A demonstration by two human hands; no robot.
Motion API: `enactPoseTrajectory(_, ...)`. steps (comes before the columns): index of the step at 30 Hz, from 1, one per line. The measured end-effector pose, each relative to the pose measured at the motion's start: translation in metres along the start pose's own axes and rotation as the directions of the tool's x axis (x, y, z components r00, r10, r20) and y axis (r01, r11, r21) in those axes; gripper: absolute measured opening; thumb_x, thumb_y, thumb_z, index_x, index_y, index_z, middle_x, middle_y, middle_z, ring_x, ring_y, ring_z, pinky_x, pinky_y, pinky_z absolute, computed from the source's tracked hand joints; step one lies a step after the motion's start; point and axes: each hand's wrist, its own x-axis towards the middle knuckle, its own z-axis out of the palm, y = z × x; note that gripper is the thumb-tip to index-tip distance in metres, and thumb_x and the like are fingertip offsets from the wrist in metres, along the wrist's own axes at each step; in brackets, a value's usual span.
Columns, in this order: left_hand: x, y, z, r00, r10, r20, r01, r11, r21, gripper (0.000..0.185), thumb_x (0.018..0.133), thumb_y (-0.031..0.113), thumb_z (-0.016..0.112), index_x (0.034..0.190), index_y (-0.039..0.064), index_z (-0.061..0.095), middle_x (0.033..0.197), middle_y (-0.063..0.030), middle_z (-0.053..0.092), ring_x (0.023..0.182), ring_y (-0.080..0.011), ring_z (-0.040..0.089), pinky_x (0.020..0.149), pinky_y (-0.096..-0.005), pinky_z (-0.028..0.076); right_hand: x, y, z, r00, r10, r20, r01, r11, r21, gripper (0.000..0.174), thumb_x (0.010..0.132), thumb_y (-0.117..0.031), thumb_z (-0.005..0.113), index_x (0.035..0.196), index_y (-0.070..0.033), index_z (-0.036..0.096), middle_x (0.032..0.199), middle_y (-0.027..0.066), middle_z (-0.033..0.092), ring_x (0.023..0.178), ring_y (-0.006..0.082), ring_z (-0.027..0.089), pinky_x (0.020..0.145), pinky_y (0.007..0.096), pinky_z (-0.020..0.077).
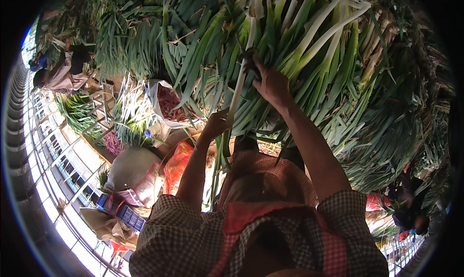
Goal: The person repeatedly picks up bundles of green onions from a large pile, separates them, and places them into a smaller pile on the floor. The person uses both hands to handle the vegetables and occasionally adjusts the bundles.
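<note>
A single leek [239, 82] slants before me, root end away and green leaves hanging down towards my lap. My left hand [217, 124] is closed around it where the white stem turns green. In my right hand [272, 84] is a small dark-handled tool [251, 65], held against the upper part of the white stem. Shadow hides what kind of tool it is. Beyond both hands lies a large heap of leeks [322, 74], with several pale stems [311, 34] on top. Dry, browned skin surrounds the root end [256, 8] of the held leek.
At left are an open sack of reddish produce [168, 103], a bundle of white-stemmed leeks [132, 103] and a red plastic bag [178, 164]. A stuffed white sack [132, 168] and a blue crate [130, 217] stand nearer. Other people [59, 74] are at far left and right [407, 204].
</note>
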Motion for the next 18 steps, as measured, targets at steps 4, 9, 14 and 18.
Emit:
enactPoseTrajectory(4, -0.012, 0.029, 0.011, 0.998, -0.024, -0.061, 0.026, 0.999, 0.026, 0.048, 0.077, 0.006, 0.061, 0.125, 0.002, 0.054, 0.081, 0.0, 0.06, 0.07, -0.0056, 0.054, 0.062, -0.0222, 0.046, 0.003, 0.011, -0.033, 0.966, 0.1, -0.24, -0.071, 0.989, 0.126, 0.073, 0.077, -0.03, 0.065, 0.142, -0.022, 0.034, 0.084, 0.0194, 0.059, 0.071, 0.034, 0.063, 0.058, 0.0453, 0.0504)
enactPoseTrajectory(9, 0.056, 0.093, 0.018, 0.955, 0.293, -0.04, -0.288, 0.953, 0.094, 0.047, 0.08, 0.012, 0.064, 0.125, 0.005, 0.055, 0.082, -0.0058, 0.061, 0.07, -0.0135, 0.056, 0.061, -0.0265, 0.046, -0.065, 0.024, -0.045, 0.914, 0.076, -0.399, 0.046, 0.956, 0.289, 0.074, 0.075, -0.021, 0.068, 0.142, -0.022, 0.035, 0.083, 0.0195, 0.057, 0.071, 0.0352, 0.061, 0.061, 0.0464, 0.0499)
enactPoseTrajectory(14, 0.21, 0.13, 0.008, 0.812, 0.553, -0.189, -0.411, 0.77, 0.488, 0.041, 0.082, 0.022, 0.066, 0.118, 0.004, 0.058, 0.106, -0.0221, 0.058, 0.098, -0.0384, 0.056, 0.082, -0.0436, 0.046, -0.084, 0.022, -0.025, 0.969, 0.098, -0.229, -0.029, 0.957, 0.287, 0.076, 0.074, -0.02, 0.067, 0.142, -0.023, 0.034, 0.081, 0.018, 0.056, 0.074, 0.0339, 0.061, 0.064, 0.0454, 0.0497)
enactPoseTrajectory(18, 0.289, 0.129, -0.004, 0.692, 0.51, -0.511, -0.01, 0.715, 0.699, 0.048, 0.075, 0.026, 0.068, 0.116, 0.006, 0.053, 0.108, -0.0211, 0.053, 0.102, -0.0401, 0.053, 0.086, -0.0449, 0.044, -0.053, 0.024, -0.02, 0.991, 0.114, -0.072, -0.088, 0.951, 0.297, 0.074, 0.074, -0.021, 0.065, 0.142, -0.023, 0.035, 0.077, 0.0174, 0.055, 0.071, 0.0344, 0.062, 0.064, 0.0464, 0.049)
